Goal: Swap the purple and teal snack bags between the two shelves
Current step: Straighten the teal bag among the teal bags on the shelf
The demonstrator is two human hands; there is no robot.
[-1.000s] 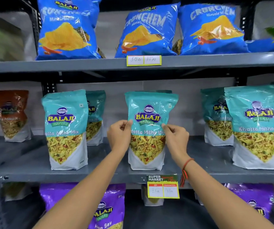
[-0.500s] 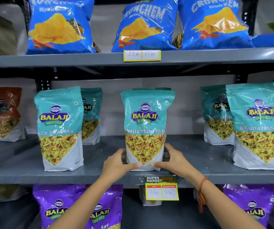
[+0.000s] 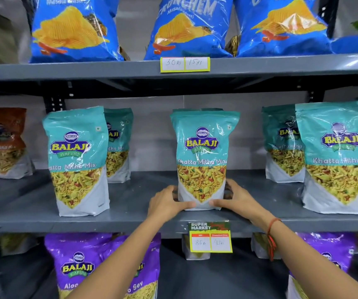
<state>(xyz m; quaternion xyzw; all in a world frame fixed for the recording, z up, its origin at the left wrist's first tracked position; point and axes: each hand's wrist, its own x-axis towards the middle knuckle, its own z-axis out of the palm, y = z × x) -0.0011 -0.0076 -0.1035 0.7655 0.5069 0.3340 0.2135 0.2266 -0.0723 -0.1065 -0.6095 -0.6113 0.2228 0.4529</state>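
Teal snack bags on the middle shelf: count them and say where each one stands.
5 clearly: front left, one behind it, the center bag held at its base by both hands, front right, one behind that. Another seems hidden behind the center bag.

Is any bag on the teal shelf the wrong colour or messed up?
Yes, one. At the far left of the middle shelf stands a reddish-brown bag among the teal bags, so it looks out of place. Nothing looks spilled or torn. Both hands are at the base of the centre teal bag, which stands upright.
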